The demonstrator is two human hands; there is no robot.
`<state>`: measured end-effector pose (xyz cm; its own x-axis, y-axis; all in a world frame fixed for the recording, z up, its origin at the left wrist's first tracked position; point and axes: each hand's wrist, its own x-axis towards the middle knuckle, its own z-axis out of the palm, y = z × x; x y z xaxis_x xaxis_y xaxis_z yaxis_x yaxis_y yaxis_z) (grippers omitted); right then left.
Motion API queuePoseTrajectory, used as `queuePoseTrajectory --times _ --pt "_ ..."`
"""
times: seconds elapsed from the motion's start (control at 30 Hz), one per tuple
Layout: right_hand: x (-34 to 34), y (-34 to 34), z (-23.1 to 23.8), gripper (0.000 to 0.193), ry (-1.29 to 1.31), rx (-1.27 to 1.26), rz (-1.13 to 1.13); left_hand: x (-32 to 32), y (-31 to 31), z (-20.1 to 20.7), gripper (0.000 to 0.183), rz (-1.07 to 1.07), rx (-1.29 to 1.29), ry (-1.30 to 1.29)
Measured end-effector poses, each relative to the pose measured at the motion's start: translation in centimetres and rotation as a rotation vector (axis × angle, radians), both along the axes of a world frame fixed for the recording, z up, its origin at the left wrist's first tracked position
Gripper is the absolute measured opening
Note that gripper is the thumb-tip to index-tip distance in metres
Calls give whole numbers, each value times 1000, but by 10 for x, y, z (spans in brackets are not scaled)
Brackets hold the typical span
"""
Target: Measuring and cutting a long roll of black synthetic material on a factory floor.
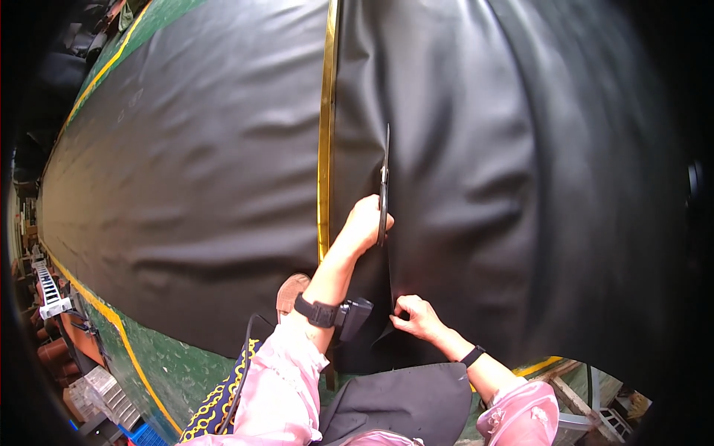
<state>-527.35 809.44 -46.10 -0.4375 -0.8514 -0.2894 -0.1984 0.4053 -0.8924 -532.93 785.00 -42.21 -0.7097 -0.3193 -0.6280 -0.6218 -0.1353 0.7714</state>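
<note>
A wide black sheet (461,171), smooth and slightly rippled, spreads over the floor in front of me. My left hand (363,224) is closed around the handles of a pair of scissors (384,175), whose blades point away from me along the sheet. Behind the scissors a cut line runs back toward my body. Beside its near end, my right hand (418,317) pinches the edge of the sheet between thumb and fingers. A long, straight brass-coloured bar (325,141) lies on the sheet just left of the scissors.
Green floor (175,364) with yellow lines borders the sheet. My brown shoe (292,294) is by the bar's near end. A white slatted rack (50,291) and stacked goods stand at the far left; a metal frame (587,398) is at lower right.
</note>
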Motion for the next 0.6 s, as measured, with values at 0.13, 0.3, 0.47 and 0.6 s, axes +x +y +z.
queuePoseTrajectory --times 0.13,0.3,0.47,0.6 --pt "-1 3 -15 21 -24 20 28 -32 -21 -6 7 -47 -22 -25" --pt "-15 -2 -22 21 -72 121 107 -79 -44 -5 9 2 -22 -2" --pt "-33 -10 -20 20 -127 163 239 -133 -79 4 8 -72 -80 -35" --pt "-45 -17 -19 20 -206 249 342 -177 -112 7 8 -78 -80 -64"
